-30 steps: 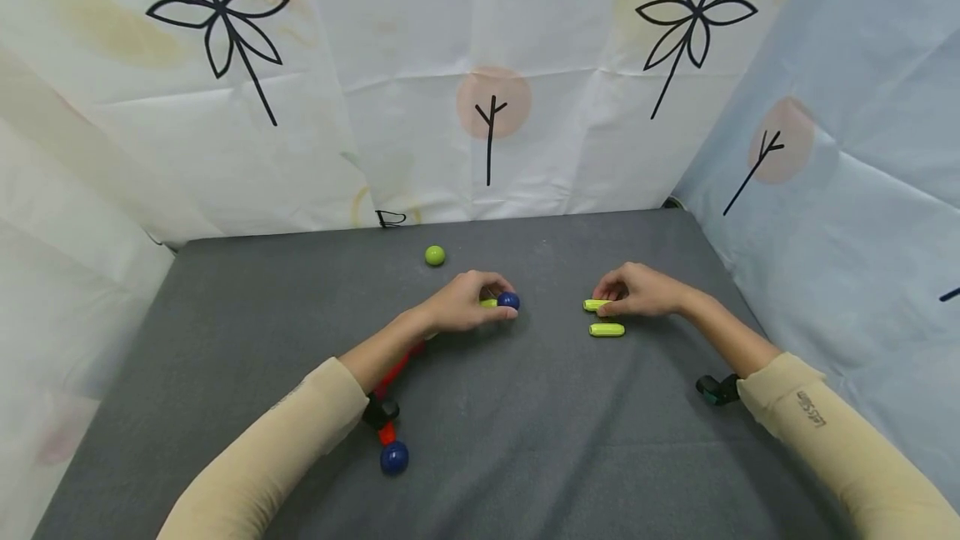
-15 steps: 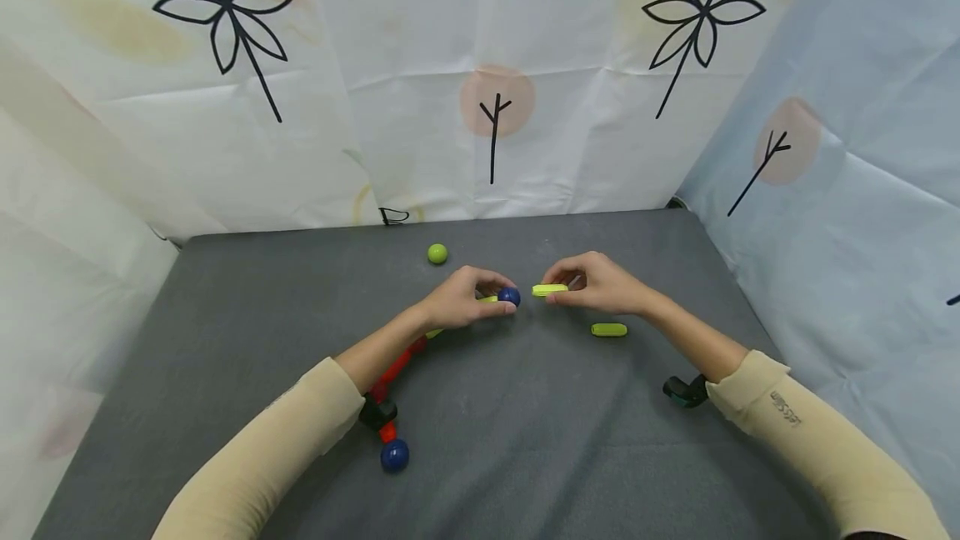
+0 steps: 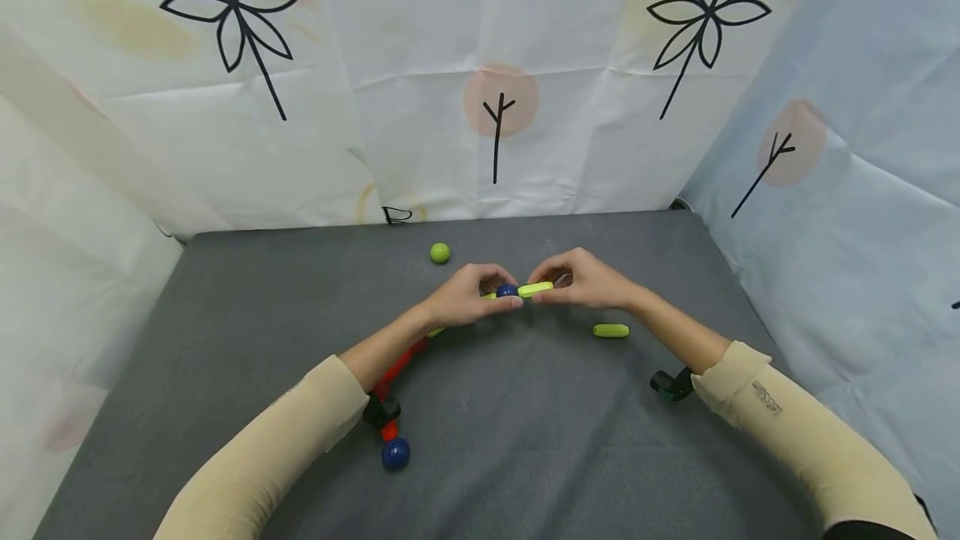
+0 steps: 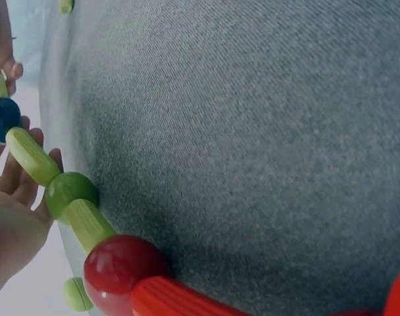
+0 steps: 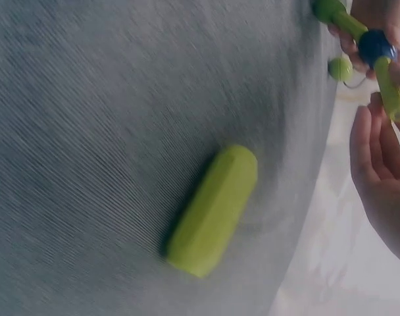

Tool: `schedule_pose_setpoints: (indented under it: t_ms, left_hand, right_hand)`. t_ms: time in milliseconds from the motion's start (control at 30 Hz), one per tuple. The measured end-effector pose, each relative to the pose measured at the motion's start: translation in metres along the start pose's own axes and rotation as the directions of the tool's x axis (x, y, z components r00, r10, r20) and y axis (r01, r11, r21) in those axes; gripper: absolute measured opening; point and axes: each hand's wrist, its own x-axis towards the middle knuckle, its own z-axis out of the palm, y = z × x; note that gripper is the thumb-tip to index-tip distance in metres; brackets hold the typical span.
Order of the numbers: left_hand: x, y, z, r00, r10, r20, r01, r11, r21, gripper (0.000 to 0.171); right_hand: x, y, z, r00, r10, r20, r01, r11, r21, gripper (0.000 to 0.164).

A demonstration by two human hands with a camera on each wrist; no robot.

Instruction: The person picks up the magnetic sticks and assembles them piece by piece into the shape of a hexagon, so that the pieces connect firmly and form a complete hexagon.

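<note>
My left hand (image 3: 468,298) holds a dark blue ball (image 3: 507,291) between thumb and fingers, at the far end of a chain of toy balls and rods. My right hand (image 3: 588,280) pinches a yellow-green rod (image 3: 536,289), whose left end meets the blue ball. In the left wrist view the chain runs on through another yellow-green rod (image 4: 30,157), a green ball (image 4: 72,195) and a red ball (image 4: 124,273) to a red rod (image 4: 180,299). Part of the chain is hidden behind my left forearm in the head view.
One loose yellow-green rod (image 3: 611,331) lies on the grey cloth below my right hand. A lime green ball (image 3: 440,252) sits farther back. Another blue ball (image 3: 395,453) ends the chain near my left sleeve. Patterned white cloth walls (image 3: 420,140) stand behind and beside the table.
My right hand has lifted the yellow-green rod from beside the loose one and carried it left to the blue ball. My left hand has stayed nearly in place.
</note>
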Motion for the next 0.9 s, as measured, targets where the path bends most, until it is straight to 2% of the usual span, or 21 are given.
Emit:
schedule_pose_setpoints:
  t_ms: [100, 200, 300, 467, 567, 700, 800, 900]
  left_hand:
    - [0.001, 0.0, 0.001, 1.0, 0.009, -0.016, -0.009, 1.0, 0.003, 0.028]
    - [0.002, 0.002, 0.003, 0.999, 0.022, -0.025, -0.022, 1.0, 0.003, 0.025]
    - [0.001, 0.004, 0.005, 0.999, 0.042, -0.031, -0.042, 0.999, 0.007, 0.023]
    - [-0.001, 0.007, 0.007, 0.998, 0.064, -0.029, -0.065, 0.998, -0.004, 0.022]
    - [-0.002, 0.007, 0.007, 0.996, 0.086, -0.034, -0.086, 0.996, -0.019, 0.023]
    - [-0.005, 0.006, 0.005, 0.991, 0.122, -0.046, -0.124, 0.992, -0.032, 0.023]
    - [-0.009, 0.003, 0.004, 0.989, 0.14, -0.052, -0.143, 0.988, -0.056, 0.023]
    - [-0.012, 0.001, 0.003, 0.987, 0.148, -0.056, -0.153, 0.985, -0.084, 0.022]
  right_hand:
    - [0.006, 0.003, -0.011, 1.0, -0.002, 0.027, 0.002, 1.0, 0.016, 0.023]
    - [0.018, 0.005, -0.024, 1.0, 0.017, 0.017, -0.017, 0.999, 0.031, 0.025]
    - [0.035, 0.008, -0.035, 0.999, 0.04, 0.014, -0.041, 0.998, 0.042, 0.025]
    - [0.069, 0.012, -0.041, 0.994, 0.071, 0.085, -0.075, 0.996, 0.045, 0.03]
    - [0.089, 0.016, -0.038, 0.985, 0.094, 0.145, -0.098, 0.995, 0.017, 0.035]
    - [0.112, 0.021, -0.024, 0.961, 0.121, 0.249, -0.134, 0.99, 0.036, 0.041]
    - [0.128, 0.022, -0.011, 0.943, 0.109, 0.314, -0.142, 0.986, 0.083, 0.048]
    - [0.14, 0.023, 0.0, 0.938, 0.08, 0.339, -0.122, 0.987, 0.105, 0.055]
